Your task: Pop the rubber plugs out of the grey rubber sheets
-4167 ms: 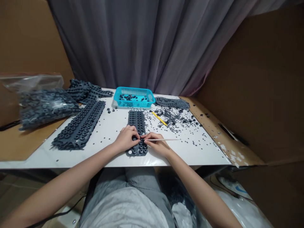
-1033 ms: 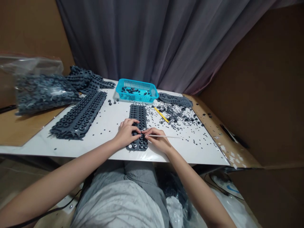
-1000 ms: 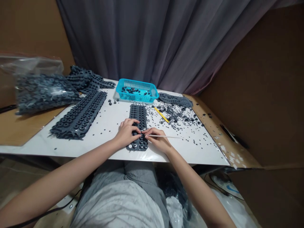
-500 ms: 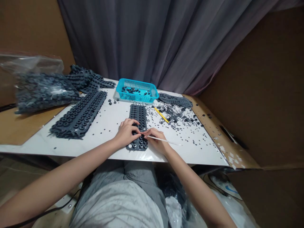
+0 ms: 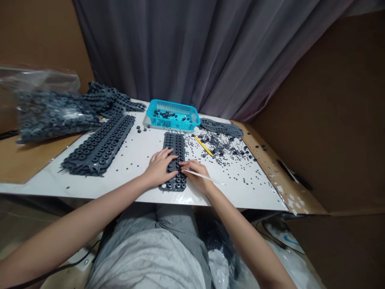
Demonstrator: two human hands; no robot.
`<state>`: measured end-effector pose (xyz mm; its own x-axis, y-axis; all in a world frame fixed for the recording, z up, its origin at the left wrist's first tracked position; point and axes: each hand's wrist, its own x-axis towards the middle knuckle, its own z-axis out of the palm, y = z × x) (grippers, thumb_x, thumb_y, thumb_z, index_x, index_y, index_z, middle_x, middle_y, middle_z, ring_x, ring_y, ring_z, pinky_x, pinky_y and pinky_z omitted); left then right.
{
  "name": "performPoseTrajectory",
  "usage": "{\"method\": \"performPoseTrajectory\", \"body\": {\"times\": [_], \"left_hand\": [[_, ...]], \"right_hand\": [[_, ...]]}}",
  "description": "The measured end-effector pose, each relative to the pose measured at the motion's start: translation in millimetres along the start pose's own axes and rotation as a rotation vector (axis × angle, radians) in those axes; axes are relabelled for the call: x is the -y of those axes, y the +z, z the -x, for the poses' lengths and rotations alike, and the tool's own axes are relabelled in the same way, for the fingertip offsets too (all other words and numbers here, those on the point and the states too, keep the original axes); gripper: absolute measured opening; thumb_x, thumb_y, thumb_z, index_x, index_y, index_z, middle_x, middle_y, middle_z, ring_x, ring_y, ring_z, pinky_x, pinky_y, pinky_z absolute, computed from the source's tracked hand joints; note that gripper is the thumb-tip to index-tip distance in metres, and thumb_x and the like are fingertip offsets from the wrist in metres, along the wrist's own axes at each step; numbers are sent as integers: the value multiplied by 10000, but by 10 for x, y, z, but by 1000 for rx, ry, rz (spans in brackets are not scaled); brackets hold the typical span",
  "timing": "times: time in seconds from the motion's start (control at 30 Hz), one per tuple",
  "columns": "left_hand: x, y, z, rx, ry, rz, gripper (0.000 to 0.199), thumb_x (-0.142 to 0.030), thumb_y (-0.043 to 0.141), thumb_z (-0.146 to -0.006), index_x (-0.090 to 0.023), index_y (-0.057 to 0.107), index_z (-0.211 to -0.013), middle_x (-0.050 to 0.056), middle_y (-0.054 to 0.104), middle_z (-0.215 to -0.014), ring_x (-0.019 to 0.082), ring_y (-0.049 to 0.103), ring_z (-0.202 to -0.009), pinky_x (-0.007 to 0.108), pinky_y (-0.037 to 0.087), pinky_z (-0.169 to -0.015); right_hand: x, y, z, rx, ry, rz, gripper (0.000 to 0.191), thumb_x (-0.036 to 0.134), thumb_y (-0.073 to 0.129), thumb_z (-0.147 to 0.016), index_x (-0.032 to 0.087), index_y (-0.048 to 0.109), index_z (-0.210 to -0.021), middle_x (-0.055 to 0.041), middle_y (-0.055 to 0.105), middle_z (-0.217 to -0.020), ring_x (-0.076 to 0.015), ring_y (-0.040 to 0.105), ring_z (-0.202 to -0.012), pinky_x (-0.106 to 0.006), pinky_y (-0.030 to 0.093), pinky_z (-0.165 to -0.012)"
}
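A dark grey rubber sheet (image 5: 174,141) with rows of round, holed knobs lies on the white table in front of me. My left hand (image 5: 159,166) rests on its left side, fingers spread and holding nothing. Over the right side of the sheet, my right hand (image 5: 196,175) is closed on a thin white stick (image 5: 207,176). The stick's back end points to the right; its tip is hidden by the fingers. Under the left thumb, a white round spot shows at the sheet's near left corner.
A blue basket (image 5: 173,116) holding small black pieces stands at the back. Left are stacked knobbed sheets (image 5: 99,148) and a clear bag of grey parts (image 5: 54,116). Right are a yellow stick (image 5: 203,146), scattered small dark discs (image 5: 224,144) and another dark sheet (image 5: 221,127).
My left fingers have drawn away from the right fingertips and spread out over the sheet. My right hand keeps the white stick and has hardly moved.
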<state>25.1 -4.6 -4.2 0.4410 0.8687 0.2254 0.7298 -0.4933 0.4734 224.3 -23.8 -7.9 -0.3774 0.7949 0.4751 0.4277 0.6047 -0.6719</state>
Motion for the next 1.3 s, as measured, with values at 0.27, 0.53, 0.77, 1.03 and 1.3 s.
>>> {"method": "performPoseTrajectory", "body": {"times": [0.27, 0.53, 0.77, 1.03, 1.3], "left_hand": [[20, 28, 26, 152, 85, -139, 557, -383, 426, -897, -198, 361, -1419, 98, 177, -1547, 274, 116, -1434, 565, 75, -1128], [-22, -16, 29, 210, 54, -208, 572, -394, 382, -917, -191, 310, -1447, 78, 110, -1556, 262, 85, -1439, 567, 55, -1132], [-17, -25, 35, 186, 35, -144, 587, -437, 413, -906, -213, 324, -1442, 69, 141, -1557, 282, 94, -1437, 577, 62, -1134], [68, -133, 13, -108, 72, 17, 329, -374, 514, -874, -244, 612, -1160, 70, 488, -1362, 277, 370, -1300, 517, 265, -1095], [19, -26, -99, -120, 91, 79, 90, -271, 647, -774, -225, 708, -822, 54, 598, -1169, 260, 492, -1136, 447, 401, -976]], "right_hand": [[-103, 12, -50, 112, -162, 347, 142, 240, 501, -927, 229, 629, -866, -61, 719, -1039, -207, 630, -924, -368, 397, -809], [-119, 35, -44, 65, -147, 476, 159, 167, 476, -914, 220, 626, -900, -74, 707, -1034, -210, 613, -923, -350, 396, -816], [-197, -66, -73, -273, 143, 340, 177, 250, 469, -893, 192, 628, -843, -79, 706, -848, -212, 641, -750, -322, 474, -681], [-191, -203, -15, -494, 411, 44, 136, 325, 586, -820, 191, 607, -813, -32, 672, -683, -192, 626, -624, -300, 476, -608], [-79, -52, -81, -113, 277, -352, 153, 341, 683, -766, 195, 637, -764, -60, 695, -915, -190, 642, -845, -305, 498, -724]]}}
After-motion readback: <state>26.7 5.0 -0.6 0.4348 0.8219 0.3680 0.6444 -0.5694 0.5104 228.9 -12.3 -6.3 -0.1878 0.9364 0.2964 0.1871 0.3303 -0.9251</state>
